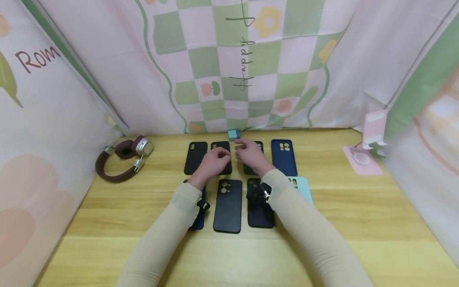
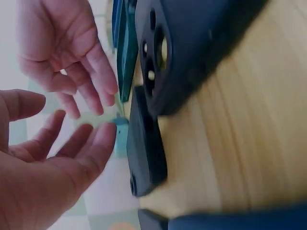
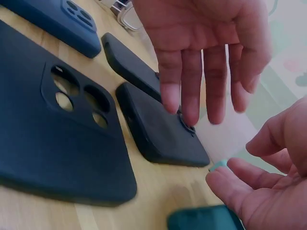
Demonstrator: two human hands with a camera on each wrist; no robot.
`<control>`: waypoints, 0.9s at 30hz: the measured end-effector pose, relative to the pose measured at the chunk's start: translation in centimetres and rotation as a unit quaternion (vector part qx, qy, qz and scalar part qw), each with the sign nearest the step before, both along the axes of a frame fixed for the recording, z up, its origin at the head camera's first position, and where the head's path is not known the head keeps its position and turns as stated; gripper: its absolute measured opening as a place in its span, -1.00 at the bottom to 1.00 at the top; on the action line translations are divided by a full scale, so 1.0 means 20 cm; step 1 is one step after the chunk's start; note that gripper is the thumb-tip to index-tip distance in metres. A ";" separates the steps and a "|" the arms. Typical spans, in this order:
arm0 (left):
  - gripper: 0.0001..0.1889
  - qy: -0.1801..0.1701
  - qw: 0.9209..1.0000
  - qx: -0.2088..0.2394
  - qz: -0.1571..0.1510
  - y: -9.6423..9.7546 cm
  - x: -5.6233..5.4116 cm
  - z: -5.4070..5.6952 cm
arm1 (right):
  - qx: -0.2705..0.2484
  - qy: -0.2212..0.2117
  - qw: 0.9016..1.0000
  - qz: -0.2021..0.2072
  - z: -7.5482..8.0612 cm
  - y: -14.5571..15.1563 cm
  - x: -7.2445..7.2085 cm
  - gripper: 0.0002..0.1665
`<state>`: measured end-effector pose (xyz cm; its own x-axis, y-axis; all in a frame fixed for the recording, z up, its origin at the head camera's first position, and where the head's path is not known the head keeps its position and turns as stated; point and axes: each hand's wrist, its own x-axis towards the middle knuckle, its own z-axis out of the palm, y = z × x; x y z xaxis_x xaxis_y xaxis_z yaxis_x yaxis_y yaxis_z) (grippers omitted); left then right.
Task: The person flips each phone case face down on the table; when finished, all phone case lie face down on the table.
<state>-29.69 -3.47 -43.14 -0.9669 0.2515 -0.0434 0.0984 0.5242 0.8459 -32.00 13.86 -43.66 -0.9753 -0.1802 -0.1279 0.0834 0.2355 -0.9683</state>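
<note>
Phone cases lie in two rows on the wooden table. My left hand (image 1: pixel 214 160) hovers above the back row with loosely bent fingers, near a black phone case (image 1: pixel 226 169). Close by, my right hand (image 1: pixel 252 154) hovers over a dark green phone case (image 1: pixel 249 170). In the left wrist view, the fingers of both hands are relaxed and apart, with nothing held. A dark phone case (image 1: pixel 227 205) with round camera holes lies in the front row, beside a black phone case (image 1: pixel 261 215). The right forearm partly hides a light blue phone case (image 1: pixel 304 188).
Brown headphones (image 1: pixel 116 175) lie at the left. A pink phone stand (image 1: pixel 373 131) is at the right. Behind the back row sits a small blue block (image 1: pixel 234 134). Another black case (image 1: pixel 195 159) and a dark blue case (image 1: pixel 284 159) flank the back row. Patterned curtains (image 1: pixel 204 36) enclose the table.
</note>
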 end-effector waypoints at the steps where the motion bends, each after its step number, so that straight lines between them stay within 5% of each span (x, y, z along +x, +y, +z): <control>1: -0.69 0.001 1.000 -0.004 -0.005 0.02 0.00 0.00 | -0.009 0.001 1.000 -0.003 0.00 0.02 0.00 -0.42; 12: -0.75 -0.012 0.998 -0.039 -0.041 0.24 -0.02 -0.02 | 0.022 0.026 0.997 -0.070 0.00 0.25 0.02 -0.52; 27: -0.75 -0.035 0.993 -0.103 -0.044 0.34 -0.05 -0.03 | 0.063 0.018 0.993 -0.094 0.01 0.32 0.04 -0.52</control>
<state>-30.73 3.30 -43.83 -0.9345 0.3130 -0.1694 0.0952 0.6785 0.7284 -31.22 20.35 -43.49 -0.9946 0.0197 -0.1020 0.1026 0.3379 -0.9356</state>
